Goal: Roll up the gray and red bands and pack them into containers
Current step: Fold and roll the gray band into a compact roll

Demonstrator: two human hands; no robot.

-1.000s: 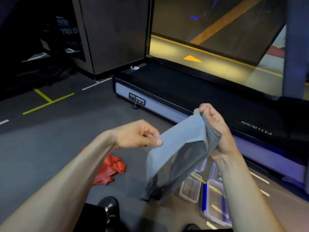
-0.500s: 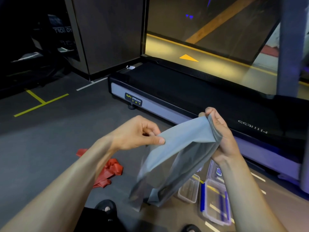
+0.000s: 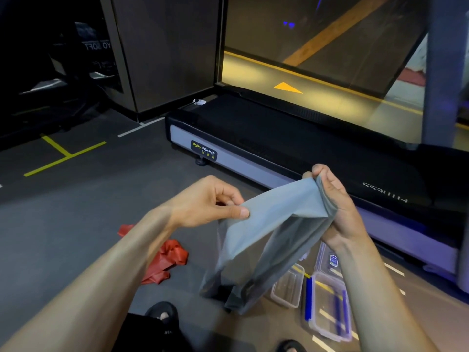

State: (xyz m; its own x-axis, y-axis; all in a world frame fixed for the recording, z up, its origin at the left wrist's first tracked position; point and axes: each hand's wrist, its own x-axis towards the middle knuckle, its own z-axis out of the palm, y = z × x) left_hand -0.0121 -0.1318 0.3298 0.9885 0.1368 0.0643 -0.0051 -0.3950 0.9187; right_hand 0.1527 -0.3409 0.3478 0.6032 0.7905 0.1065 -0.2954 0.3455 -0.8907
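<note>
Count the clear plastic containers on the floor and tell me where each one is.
2. A small open container lies just right of the hanging gray band; a larger one with blue clips sits beside it, under the right forearm. More may be hidden behind the band.

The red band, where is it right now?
In the head view the red band lies crumpled on the gray floor at lower left, under the left forearm, left of the hanging gray band and away from the clear containers.
</note>
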